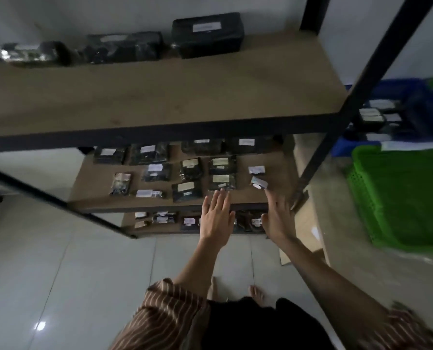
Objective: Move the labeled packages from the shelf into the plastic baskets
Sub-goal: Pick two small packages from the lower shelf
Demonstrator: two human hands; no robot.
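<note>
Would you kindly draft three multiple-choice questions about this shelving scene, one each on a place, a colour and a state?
1. Where do both hands reach?
A. top shelf
B. middle shelf
C. floor

2. What colour is the nearest basket on the right?
A. red
B. green
C. white

3. What state is the left hand in?
A. open, holding nothing
B. gripping a package
C. clenched in a fist

Answers:
1 B: the left hand and right hand stretch toward packages at the front of the middle shelf.
2 B: the green basket sits in front of a blue basket.
3 A: its fingers are straight and spread, with no package in them.
</note>
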